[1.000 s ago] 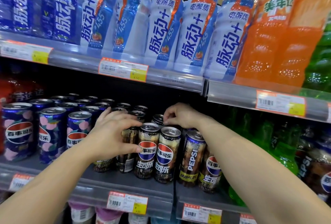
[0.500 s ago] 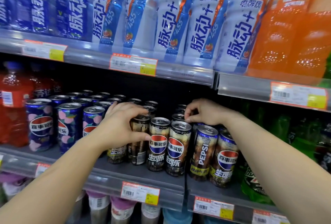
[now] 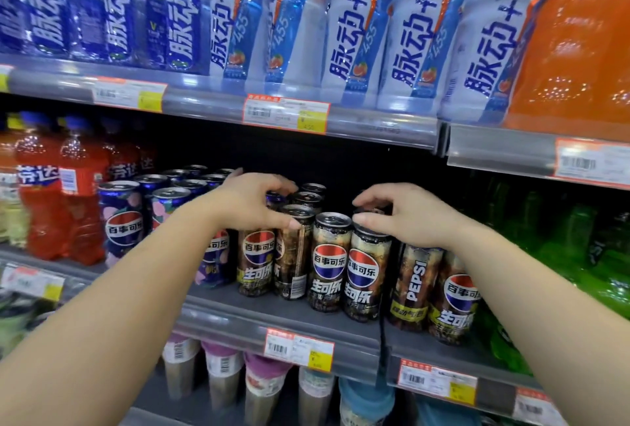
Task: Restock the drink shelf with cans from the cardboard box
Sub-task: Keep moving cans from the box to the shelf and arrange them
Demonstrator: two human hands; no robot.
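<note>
Grey plastic edged the middle shelf (image 3: 238,323) nearest the camera, carrying a white-and-yellow price tag (image 3: 298,349) on its front rail. Below it, cups with pink and blue lids stood in shadow. Two bare forearms reached over that rail from the lower corners.

On the shelf's front row stood slim dark Pepsi cans (image 3: 329,263) with red, white and blue roundels, packed side by side and upright. The left hand (image 3: 250,204) curled over the top of one dark can (image 3: 294,251) turned to show its barcode, thumb against the rim on the near side and fingers arched over the far side; it looked to be gripping that can at the top. The right hand (image 3: 407,212) hovered over the neighbouring cans with fingers half curled, thumb tip touching the rim of a front-row can (image 3: 366,275); whether it truly held that can could not be told. The cardboard box was out of view.

Left of the dark cans stood blue Pepsi cans with pink blossoms (image 3: 122,221), in rows running back into the dark. Further left were red-orange soda bottles (image 3: 44,193). Green bottles (image 3: 562,255) filled the shelf space at the right.

Above and behind, the upper shelf (image 3: 375,120) held blue-and-white drink bottles (image 3: 354,23), darker blue bottles (image 3: 112,6) at left and orange bottles (image 3: 579,43) at right.
</note>
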